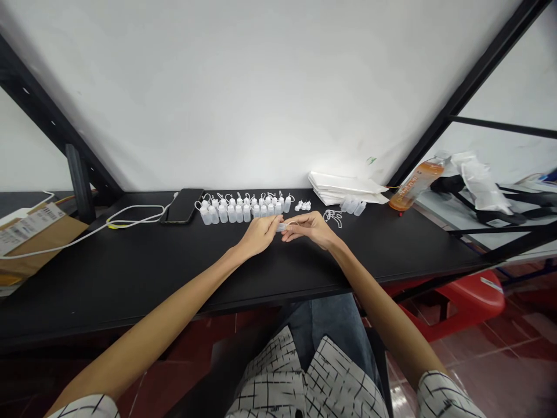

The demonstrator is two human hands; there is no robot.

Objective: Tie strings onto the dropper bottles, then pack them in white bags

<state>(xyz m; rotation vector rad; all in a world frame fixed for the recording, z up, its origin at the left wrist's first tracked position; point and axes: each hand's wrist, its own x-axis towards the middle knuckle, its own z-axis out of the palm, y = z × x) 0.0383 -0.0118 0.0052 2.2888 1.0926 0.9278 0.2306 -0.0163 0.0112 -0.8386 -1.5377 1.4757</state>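
Note:
Both hands meet over the black table around one small translucent squeeze bottle (pixel 281 227). My left hand (pixel 260 233) is closed around its body. On its top end the fingers of my right hand (pixel 314 227) are pinched, where a thin white strap loops out; fingers partly hide the cap. Just beyond, rows of similar capped bottles (pixel 239 213) with looped straps stand upright. Several white caps (pixel 303 205) lie beyond my right hand. To its right are loose white strap rings (pixel 333 217) and a few uncapped-looking bottles (pixel 353 206) lying together.
A stack of white paper or foam sheets (pixel 343 187) lies against the wall. An orange drink bottle (pixel 415 184) leans at the right frame. A black phone (pixel 184 206), a white cable (pixel 137 216) and a cardboard parcel (pixel 39 238) are on the left. A red stool (pixel 470 299) stands below.

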